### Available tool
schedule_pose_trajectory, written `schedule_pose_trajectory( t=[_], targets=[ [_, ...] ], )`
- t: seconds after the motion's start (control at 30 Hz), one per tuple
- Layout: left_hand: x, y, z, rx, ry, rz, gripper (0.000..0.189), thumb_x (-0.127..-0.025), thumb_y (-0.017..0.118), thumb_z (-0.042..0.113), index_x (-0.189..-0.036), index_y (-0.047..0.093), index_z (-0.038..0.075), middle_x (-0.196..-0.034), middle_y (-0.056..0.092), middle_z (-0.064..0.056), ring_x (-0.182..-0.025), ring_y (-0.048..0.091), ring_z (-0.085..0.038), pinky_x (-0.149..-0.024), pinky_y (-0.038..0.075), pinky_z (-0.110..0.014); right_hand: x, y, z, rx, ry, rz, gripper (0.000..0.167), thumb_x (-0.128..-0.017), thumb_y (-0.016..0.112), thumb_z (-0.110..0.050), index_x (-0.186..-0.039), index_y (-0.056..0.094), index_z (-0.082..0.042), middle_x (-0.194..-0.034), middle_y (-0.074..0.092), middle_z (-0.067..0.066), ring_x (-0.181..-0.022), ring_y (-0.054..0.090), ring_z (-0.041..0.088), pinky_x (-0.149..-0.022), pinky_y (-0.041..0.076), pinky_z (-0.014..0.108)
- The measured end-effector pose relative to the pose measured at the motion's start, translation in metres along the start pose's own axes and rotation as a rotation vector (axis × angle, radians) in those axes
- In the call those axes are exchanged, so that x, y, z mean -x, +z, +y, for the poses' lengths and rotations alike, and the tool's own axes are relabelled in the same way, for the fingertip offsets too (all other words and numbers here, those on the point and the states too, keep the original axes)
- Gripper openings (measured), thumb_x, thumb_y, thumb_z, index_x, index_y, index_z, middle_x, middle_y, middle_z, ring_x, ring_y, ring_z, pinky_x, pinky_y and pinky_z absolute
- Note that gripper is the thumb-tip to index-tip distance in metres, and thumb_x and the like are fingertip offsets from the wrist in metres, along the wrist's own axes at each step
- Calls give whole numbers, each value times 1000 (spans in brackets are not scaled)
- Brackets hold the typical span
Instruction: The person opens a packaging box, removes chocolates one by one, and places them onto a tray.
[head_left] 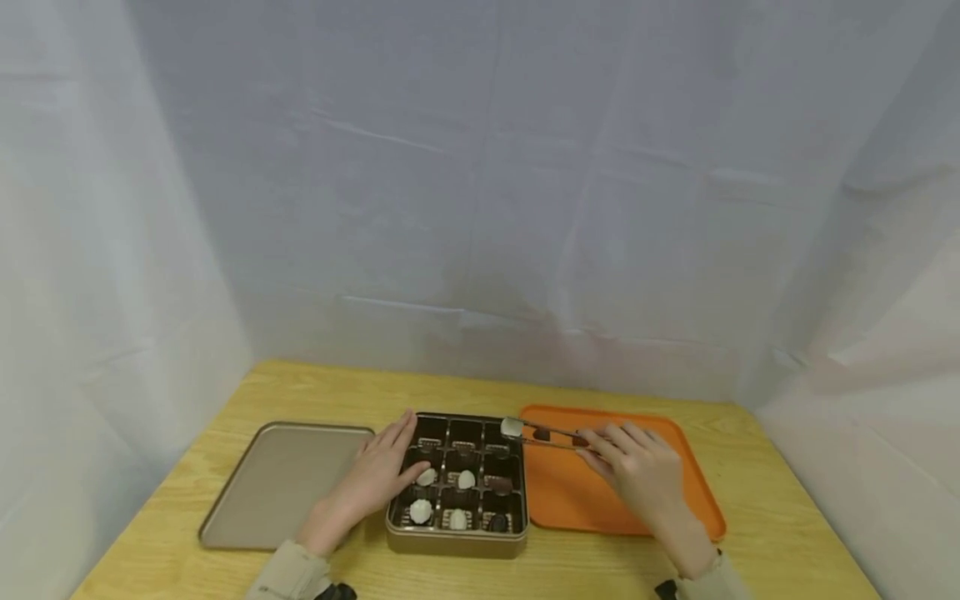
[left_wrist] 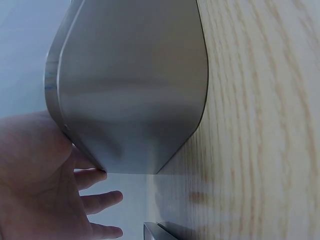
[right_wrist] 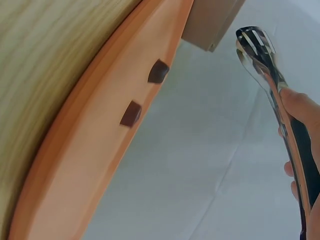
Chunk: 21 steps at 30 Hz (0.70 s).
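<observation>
My left hand (head_left: 375, 475) rests along the left rim of a divided tin box (head_left: 457, 546), fingers straight. The left wrist view shows the palm (left_wrist: 35, 175) beside the tin's smooth side (left_wrist: 130, 75). My right hand (head_left: 641, 467) grips metal tongs (right_wrist: 280, 95). In the head view their tips pinch a white chocolate (head_left: 512, 427) above the box's back right compartment. White chocolates (head_left: 467, 479) and darker ones (head_left: 498, 522) sit in the middle and front rows. Bare liner shows in the back row's left and middle compartments.
An orange tray (head_left: 600, 500) lies right of the box, with two dark chocolates, one (right_wrist: 158, 71) nearer the box than the other (right_wrist: 131, 114). To the left lies a flat greyish tray or lid (head_left: 277, 492). A white curtain (head_left: 480, 208) hangs around the wooden table (head_left: 360, 571).
</observation>
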<state>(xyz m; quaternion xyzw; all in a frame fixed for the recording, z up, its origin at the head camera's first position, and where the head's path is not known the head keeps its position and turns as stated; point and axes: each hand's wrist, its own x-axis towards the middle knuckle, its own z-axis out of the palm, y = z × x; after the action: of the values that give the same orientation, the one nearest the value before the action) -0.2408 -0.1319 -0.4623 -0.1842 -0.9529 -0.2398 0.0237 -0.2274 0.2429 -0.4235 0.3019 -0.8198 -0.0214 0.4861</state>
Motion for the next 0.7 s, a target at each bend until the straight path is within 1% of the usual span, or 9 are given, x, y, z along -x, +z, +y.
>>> schedule_pose_trajectory(
  t=[0.13,0.2,0.27,0.47,0.57,0.7],
  targets=[
    [0,-1,0,4,4,4,76,-101,62,34,-156,28,-6,-164,24,-23,-144,32,-51,-115,22,-71,9,-12,9,27,26,58,54,-103,53,-51,-87,84,-10,-80,74,3,-63,66,21,-49,53,38],
    [0,-1,0,4,6,4,76,-101,62,34,-156,28,-6,-164,24,-24,-143,32,-51,-115,23,-71,16,-18,15,43,40,73,55,-103,53,-52,-86,84,-9,-79,74,3,-62,65,22,-48,51,40],
    [1,-1,0,7,5,4,76,-102,62,33,-156,27,-6,-164,23,-24,-143,32,-51,-115,22,-71,23,-25,21,58,55,77,59,-103,50,-53,-84,83,-9,-78,73,4,-62,64,23,-47,49,41],
    [0,0,-2,10,7,4,76,-102,62,33,-157,26,-6,-164,23,-24,-144,32,-51,-116,21,-71,44,-43,43,120,118,89,64,-103,47,-57,-82,83,-7,-74,73,6,-60,65,28,-45,49,44],
    [0,1,-3,7,10,5,76,-102,61,33,-157,26,-5,-164,23,-24,-144,32,-51,-116,21,-71,56,-52,52,152,155,44,69,-103,43,-60,-83,82,-7,-75,73,7,-60,65,28,-45,50,45],
    [0,0,-2,4,11,2,76,-102,61,33,-157,26,-5,-164,22,-23,-144,32,-51,-115,21,-71,71,-60,62,161,196,-48,76,-103,36,-63,-81,81,-6,-74,72,7,-60,65,27,-45,49,44]
  ],
)
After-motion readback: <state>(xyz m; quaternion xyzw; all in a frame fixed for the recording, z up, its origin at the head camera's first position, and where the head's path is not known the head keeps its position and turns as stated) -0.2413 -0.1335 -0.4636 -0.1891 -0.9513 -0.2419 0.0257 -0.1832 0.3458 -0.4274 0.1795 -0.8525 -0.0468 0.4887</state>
